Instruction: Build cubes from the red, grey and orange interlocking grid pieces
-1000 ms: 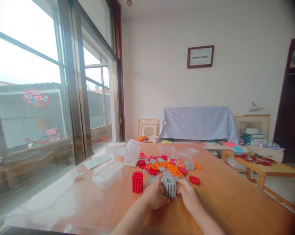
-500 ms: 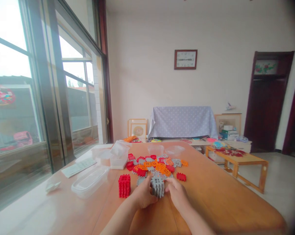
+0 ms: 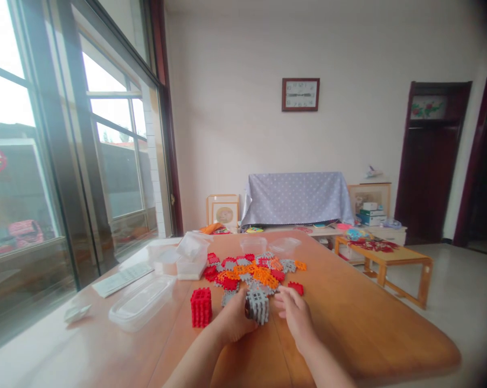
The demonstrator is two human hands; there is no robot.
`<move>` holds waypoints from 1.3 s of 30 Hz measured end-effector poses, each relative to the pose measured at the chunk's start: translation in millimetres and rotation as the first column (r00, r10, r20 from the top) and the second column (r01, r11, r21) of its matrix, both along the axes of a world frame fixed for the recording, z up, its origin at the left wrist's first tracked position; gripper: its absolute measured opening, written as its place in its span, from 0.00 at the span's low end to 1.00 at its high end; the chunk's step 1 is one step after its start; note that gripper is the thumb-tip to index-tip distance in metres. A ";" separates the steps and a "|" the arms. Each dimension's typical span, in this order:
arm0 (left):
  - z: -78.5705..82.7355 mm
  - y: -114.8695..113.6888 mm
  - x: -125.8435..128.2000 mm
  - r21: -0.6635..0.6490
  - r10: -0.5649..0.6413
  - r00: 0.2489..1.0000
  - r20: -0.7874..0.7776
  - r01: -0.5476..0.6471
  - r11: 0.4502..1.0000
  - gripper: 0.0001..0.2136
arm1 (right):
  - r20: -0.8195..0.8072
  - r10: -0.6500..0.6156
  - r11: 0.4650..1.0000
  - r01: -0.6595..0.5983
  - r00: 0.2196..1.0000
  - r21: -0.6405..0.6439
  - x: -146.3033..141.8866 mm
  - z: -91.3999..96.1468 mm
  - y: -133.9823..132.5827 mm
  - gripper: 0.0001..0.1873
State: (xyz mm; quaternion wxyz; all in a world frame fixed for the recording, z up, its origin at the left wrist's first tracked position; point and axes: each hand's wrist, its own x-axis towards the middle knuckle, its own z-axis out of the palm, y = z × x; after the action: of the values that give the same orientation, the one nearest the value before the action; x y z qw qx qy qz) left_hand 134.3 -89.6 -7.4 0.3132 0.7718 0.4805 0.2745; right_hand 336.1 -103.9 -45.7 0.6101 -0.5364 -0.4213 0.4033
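A: Grey cube (image 3: 258, 306) status? where is it

B: on the table (image 3: 360, 328), near edge, just in front of the tile pile (image 3: 251, 271). Looks assembled, all visible faces closed up

A: hands?

B: left hand (image 3: 231, 323) wrapped round its left side, fingers curled, firm hold. Right hand (image 3: 294, 315) just beside its right side, fingers (image 3: 279, 302) loosely spread, gripping nothing. Can't tell if the tips touch it

A: anything else built?

B: red cube (image 3: 201, 307), standing alone left of the grey one, apart from both hands. Reads as finished

A: so two done?

B: my read: one done, the second at or close to done, since a hand is on it. Far side is hidden, can't confirm every face is seated

A: what's left

B: plenty. Pile has red, grey and orange tiles lying flat and unjoined, one red tile (image 3: 296, 288) off on its own by the right hand. No orange cube anywhere. I'd call it well under half, going by loose stock

A: containers?

B: clear lid (image 3: 140, 302) and clear box (image 3: 189, 258) to the left, no tiles visible inside
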 end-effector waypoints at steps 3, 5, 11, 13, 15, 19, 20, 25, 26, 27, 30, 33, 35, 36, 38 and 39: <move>-2.9 2.6 0.0 0.003 0.013 1.000 -0.013 -0.013 1.000 0.26 | 0.017 0.027 1.000 -0.027 0.999 -0.010 -1.8 1.6 -1.6 0.29; -5.1 4.3 -0.4 0.009 0.017 1.000 -0.016 -0.016 1.000 0.27 | 0.060 0.063 0.998 -0.063 0.996 -0.002 -2.8 0.2 -2.0 0.30; -9.5 3.6 -2.0 0.031 0.012 1.000 -0.002 -0.012 0.999 0.28 | 0.234 0.083 0.992 -0.103 0.969 0.072 -0.3 -13.7 4.3 0.31; -10.2 2.4 -2.8 0.036 0.022 1.000 -0.001 -0.022 0.999 0.27 | 0.296 0.051 0.994 -0.076 0.954 0.075 1.0 -19.3 8.2 0.32; -10.7 1.3 -3.4 0.044 0.035 0.999 -0.001 -0.035 0.998 0.26 | 0.362 0.050 0.994 -0.083 0.931 0.074 1.5 -23.4 10.9 0.32; -12.0 -0.4 -2.5 0.060 0.040 0.999 0.015 -0.041 0.997 0.25 | 0.464 0.097 0.988 -0.140 0.881 0.060 -0.1 -25.2 10.3 0.32; -12.3 -0.8 -2.0 0.063 0.036 0.999 0.023 -0.037 0.997 0.24 | 0.482 0.101 0.988 -0.145 0.870 0.056 -0.7 -24.7 9.6 0.32; -12.2 -3.6 -0.9 0.064 0.012 0.998 0.068 -0.016 0.998 0.25 | 0.536 0.082 0.992 -0.121 0.840 0.037 -2.5 -21.8 6.9 0.32; -12.2 -4.2 -1.1 0.063 0.012 0.997 0.074 -0.017 0.998 0.25 | 0.527 0.084 0.991 -0.124 0.846 0.041 -2.6 -21.3 6.4 0.33; -12.1 -4.9 -1.3 0.062 0.015 0.997 0.080 -0.020 0.998 0.26 | 0.507 0.085 0.991 -0.128 0.858 0.049 -2.7 -20.6 5.8 0.33; -12.1 -6.5 -1.5 0.054 0.028 0.995 0.097 -0.033 0.998 0.26 | 0.418 0.078 0.989 -0.124 0.905 0.084 -3.4 -17.5 3.4 0.34; -11.6 -7.7 -0.6 0.032 0.034 0.992 0.119 -0.038 0.999 0.27 | 0.363 0.072 0.990 -0.110 0.929 0.086 -4.5 -14.3 1.5 0.34; -10.8 -8.3 0.3 0.011 0.036 0.990 0.136 -0.038 0.999 0.28 | 0.355 0.075 0.992 -0.107 0.932 0.072 -4.7 -13.9 1.7 0.34; -10.4 -8.5 0.7 -0.001 0.038 0.989 0.145 -0.038 0.999 0.28 | 0.358 0.078 0.992 -0.108 0.931 0.064 -4.5 -14.4 2.2 0.34; -10.0 -9.1 1.4 -0.029 0.045 0.986 0.161 -0.041 0.999 0.28 | 0.370 0.077 0.993 -0.105 0.926 0.056 -3.7 -16.7 4.0 0.36; -10.0 -9.5 1.6 -0.046 0.052 0.984 0.170 -0.045 0.998 0.29 | 0.378 0.074 0.993 -0.103 0.923 0.058 -3.2 -18.1 4.9 0.36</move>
State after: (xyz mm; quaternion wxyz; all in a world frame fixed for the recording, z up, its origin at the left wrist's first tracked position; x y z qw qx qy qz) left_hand 135.8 -99.1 -17.4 0.3625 0.7267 0.4762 0.3372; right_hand 332.9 -99.0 -63.8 0.5194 -0.5602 -0.5691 0.3040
